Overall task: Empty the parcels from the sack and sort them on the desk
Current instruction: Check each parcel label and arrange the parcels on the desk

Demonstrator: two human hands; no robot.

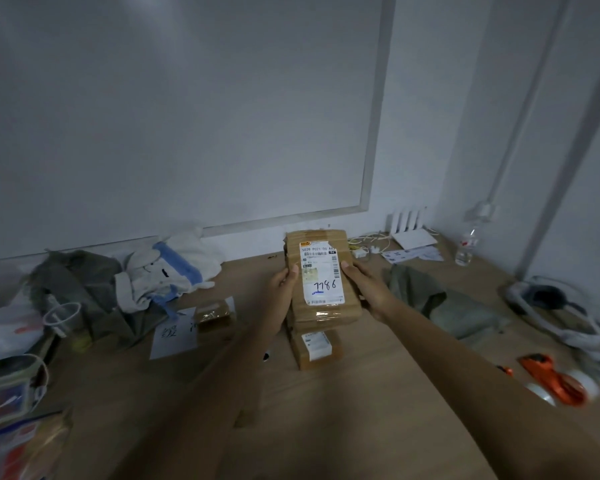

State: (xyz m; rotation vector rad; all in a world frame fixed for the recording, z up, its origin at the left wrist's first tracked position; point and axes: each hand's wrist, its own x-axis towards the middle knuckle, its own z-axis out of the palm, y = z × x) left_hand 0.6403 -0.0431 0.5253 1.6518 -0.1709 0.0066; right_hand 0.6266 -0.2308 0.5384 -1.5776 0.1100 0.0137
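Wooden desk (378, 393) under a white wall. We count three brown parcels: a taped parcel (321, 275) labelled "7786" at frame centre, gripped by left hand (283, 294) and right hand (368, 289), fingers curled round its edges; second parcel (316, 349) below; third parcel (213, 315) left.

The fingers (350, 268) of both hands wrap behind the parcel (321, 275), out of sight. The smaller parcel (316, 349) at 6 o'clock below it has a label too blurred to read. At 8 o'clock, bags (11, 393) are cut by the left edge.
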